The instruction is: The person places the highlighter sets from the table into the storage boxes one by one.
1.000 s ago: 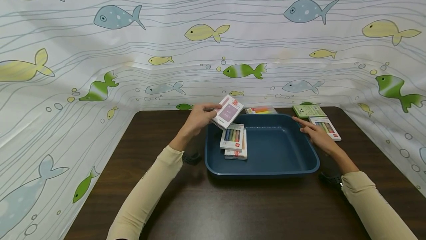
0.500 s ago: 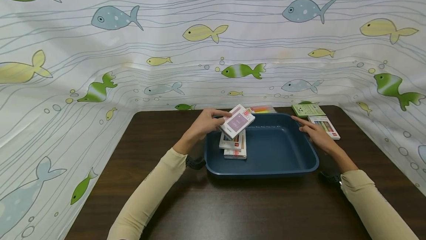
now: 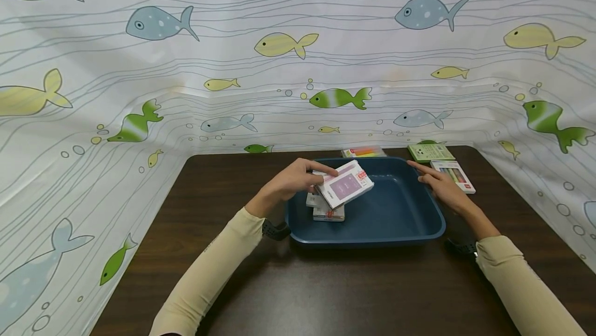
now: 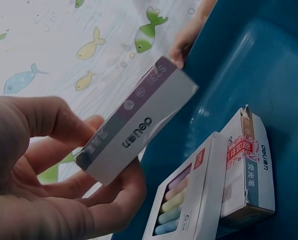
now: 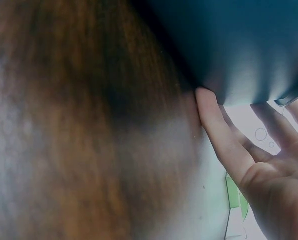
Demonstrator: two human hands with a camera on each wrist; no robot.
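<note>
We've got the left grip [image 3: 298, 178] pinching the purple-and-white box [image 3: 346, 188] by one end, fingers curled, w/ the box tilted above the left side of the blue tray [image 3: 396, 206]; the right grip [image 3: 440, 183] has fairly straight fingers touching the tray's right side & has hold of nothing else. Main risk, we'd say: held at one end only, the box could swivel or slip b/c of its own wt. 2nd: the windowed box [image 4: 189, 192] lies skewed, partly on the orange-marked box [image 4: 249, 175], so a knock or drop there would prob. shift both. Also, too hard a push from the right grip might slide the tray on the table [image 3: 326, 284]. Labels: we read "deli" + Chinese chars. on the held box's side; same brand on the orange-marked one, plus 荧光笔 (highlighter), its red sticker [image 4: 240, 152] only partly legible; "6" on the windowed one. Rest too small/blurred.
</note>
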